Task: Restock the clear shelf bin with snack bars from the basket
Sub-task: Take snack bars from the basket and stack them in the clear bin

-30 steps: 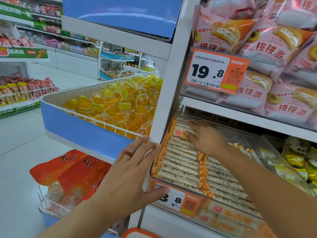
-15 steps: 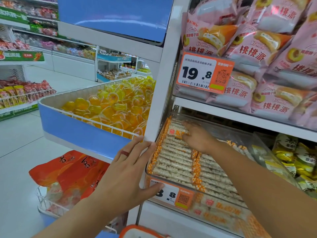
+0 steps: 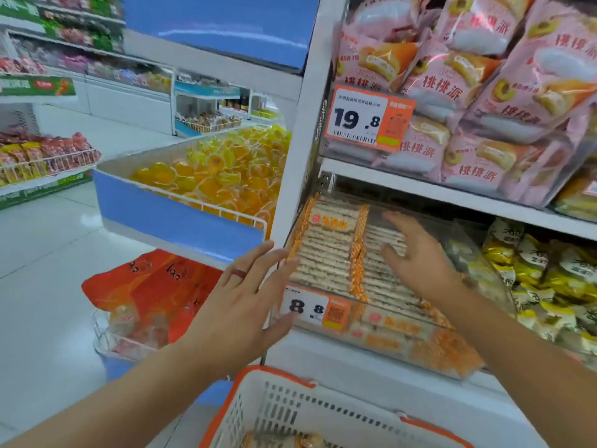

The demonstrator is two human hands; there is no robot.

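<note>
I find both hands spread and empty, left hand (image 3: 237,305) bracing the clear shelf bin (image 3: 381,321), right hand (image 3: 416,257) flat over its snack bars (image 3: 326,253), which I judge light, crumbly, slippery-wrapped, best pinched at their crimped ends from the basket (image 3: 290,412).

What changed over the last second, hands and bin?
The right hand lifted off the left column of snack bars and shifted right, now open above the right column and holding nothing. The basket rim has come into view below. The left hand stays flat against the clear bin at its front left corner.
</note>
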